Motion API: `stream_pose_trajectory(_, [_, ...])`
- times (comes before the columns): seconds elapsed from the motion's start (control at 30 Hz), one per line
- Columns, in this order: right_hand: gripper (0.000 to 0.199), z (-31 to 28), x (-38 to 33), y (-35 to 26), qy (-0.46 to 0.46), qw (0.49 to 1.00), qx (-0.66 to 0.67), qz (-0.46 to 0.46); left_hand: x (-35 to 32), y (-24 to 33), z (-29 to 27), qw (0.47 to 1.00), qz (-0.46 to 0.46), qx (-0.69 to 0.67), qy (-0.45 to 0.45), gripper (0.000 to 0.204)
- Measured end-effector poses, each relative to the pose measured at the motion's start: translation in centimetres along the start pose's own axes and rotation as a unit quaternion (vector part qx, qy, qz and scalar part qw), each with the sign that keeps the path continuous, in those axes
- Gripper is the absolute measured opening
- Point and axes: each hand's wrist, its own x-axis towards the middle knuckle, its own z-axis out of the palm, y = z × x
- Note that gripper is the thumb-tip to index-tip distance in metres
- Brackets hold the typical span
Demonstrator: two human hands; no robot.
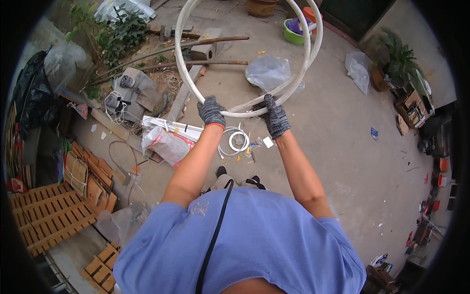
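Observation:
A large coil of white pipe or hose (184, 73) is held up in front of me, its loops reaching past the top edge of the view. Wearing a grey knit glove, my left hand (212, 112) is closed round the lower left of the coil. My right hand (276, 116), gloved the same way, grips the lower right, where the loops cross. Both arms stretch forward. On the ground below lies a smaller coil of thin white tubing (238, 141), beside white strips (181, 128) and a white-and-red sack (169, 146).
Rusty metal rods (210, 41) and a concrete block (203, 51) lie ahead to the left. Clear plastic sheeting (268, 72) sits beyond the coil, near a green basin (293, 32). Wooden slats (54, 210) are at the left, a potted plant (399, 54) at the far right.

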Motion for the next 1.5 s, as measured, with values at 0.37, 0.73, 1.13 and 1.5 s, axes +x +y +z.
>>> stream_pose_trajectory(0.37, [0.025,3.3,0.2,-2.0,0.148,0.962,0.231,-0.01,0.7,-2.1,-1.4,0.994,-0.107,0.002,-0.022,0.018])
stream_pose_trajectory(0.73, [0.031,0.3,-1.7,-0.8,0.2,0.936,0.283,0.057,2.1,-1.3,-4.6,0.974,-0.193,0.041,-0.115,0.018])
stream_pose_trajectory(1.13, [0.036,-1.8,-1.3,-0.8,0.223,0.904,0.357,0.075,1.4,-1.7,-4.7,0.943,-0.282,-0.038,-0.173,0.026])
stream_pose_trajectory(1.5, [0.009,-0.8,-0.9,2.0,0.186,0.911,0.36,0.078,2.6,-2.3,-4.8,0.965,-0.24,-0.029,-0.105,0.028])
